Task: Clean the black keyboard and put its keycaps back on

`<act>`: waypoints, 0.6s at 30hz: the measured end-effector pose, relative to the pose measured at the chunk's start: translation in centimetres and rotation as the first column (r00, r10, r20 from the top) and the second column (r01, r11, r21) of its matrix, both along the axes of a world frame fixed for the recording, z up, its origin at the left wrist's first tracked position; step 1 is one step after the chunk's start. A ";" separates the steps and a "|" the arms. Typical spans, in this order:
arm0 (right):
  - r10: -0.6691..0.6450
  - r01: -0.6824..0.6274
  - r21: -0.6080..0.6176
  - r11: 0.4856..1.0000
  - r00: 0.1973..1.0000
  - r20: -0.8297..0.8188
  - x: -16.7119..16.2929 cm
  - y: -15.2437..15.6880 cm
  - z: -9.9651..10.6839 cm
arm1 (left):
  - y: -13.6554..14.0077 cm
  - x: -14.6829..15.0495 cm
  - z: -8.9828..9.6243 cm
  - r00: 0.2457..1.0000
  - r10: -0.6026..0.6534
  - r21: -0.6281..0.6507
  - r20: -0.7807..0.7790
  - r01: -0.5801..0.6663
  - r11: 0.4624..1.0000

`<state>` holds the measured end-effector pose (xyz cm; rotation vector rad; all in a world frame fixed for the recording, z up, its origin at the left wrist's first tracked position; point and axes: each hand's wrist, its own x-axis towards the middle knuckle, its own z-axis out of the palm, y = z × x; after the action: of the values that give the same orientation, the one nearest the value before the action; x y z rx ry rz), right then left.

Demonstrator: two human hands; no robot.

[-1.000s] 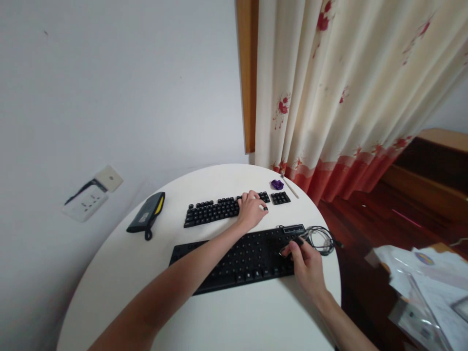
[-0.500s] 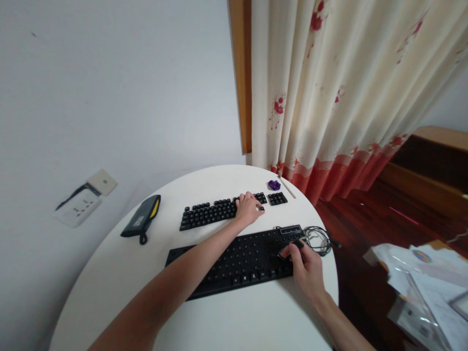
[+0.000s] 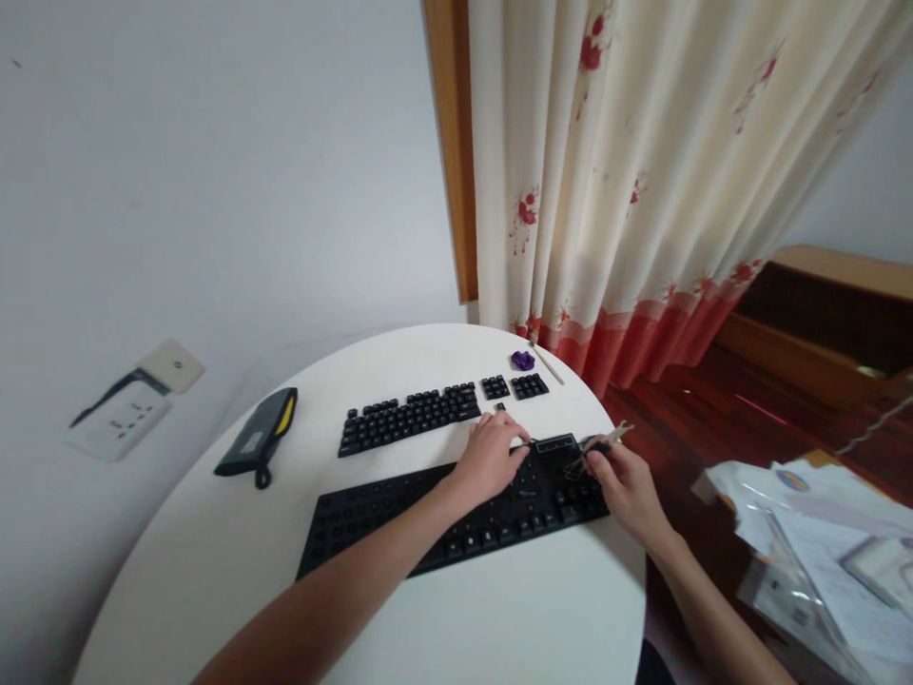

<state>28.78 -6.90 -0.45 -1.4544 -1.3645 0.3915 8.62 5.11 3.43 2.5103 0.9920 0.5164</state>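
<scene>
A black keyboard (image 3: 456,533) lies on the white round table (image 3: 399,618), many of its key positions bare and a row of keycaps left along its front edge. My left hand (image 3: 492,452) is over its back edge, thumb and index finger apart, with no held thing visible between them. Over the keyboard's right end, my right hand (image 3: 624,480) pinches a keycap puller with a dark handle and thin wire prongs (image 3: 574,468). Behind the keyboard, loose black keycaps (image 3: 410,419) stand in rows, with smaller groups (image 3: 529,385) to the right. One single keycap (image 3: 500,407) sits apart.
A dark grey pouch with a yellow strip (image 3: 261,433) lies at the table's left. A purple crumpled item (image 3: 523,361) and a thin stick (image 3: 548,363) lie at the back right. Wall and curtain (image 3: 542,238) stand close behind. Papers and plastic bags (image 3: 820,542) are at the right.
My left hand has drawn back from the keycap rows to the keyboard, leaving a single keycap behind. My right hand, with the puller, has shifted right and up. The view has turned slightly.
</scene>
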 end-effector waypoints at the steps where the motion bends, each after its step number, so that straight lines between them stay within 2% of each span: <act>1: 0.038 -0.038 -0.011 0.999 0.998 0.048 -0.1 0.1 0.0 | -1.2 0.0 -0.1 0.999 -0.051 -0.022 0.016 0.052 0.998; 4: 0.144 -0.139 -0.041 0.989 0.977 0.155 -0.6 0.1 0.3 | -4.2 0.2 -0.8 0.990 -0.138 -0.070 0.041 0.140 0.988; 7: 0.235 -0.226 -0.068 0.972 0.950 0.205 -1.2 0.2 0.7 | -5.7 0.4 -1.3 0.988 -0.155 -0.106 0.024 0.156 0.982; 13: 0.414 -0.392 -0.134 0.910 0.876 0.248 -1.3 -0.1 1.1 | -6.0 1.1 -2.1 0.981 -0.195 -0.064 0.015 0.195 0.979; 18: 0.399 -0.381 -0.120 0.917 0.858 0.324 -1.5 -0.6 0.4 | -6.2 1.4 -2.9 0.990 -0.138 -0.040 0.003 0.138 0.990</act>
<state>27.30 -7.54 -0.04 -1.3215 -1.9605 0.4471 10.05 -1.08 0.55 2.5200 0.8130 0.4503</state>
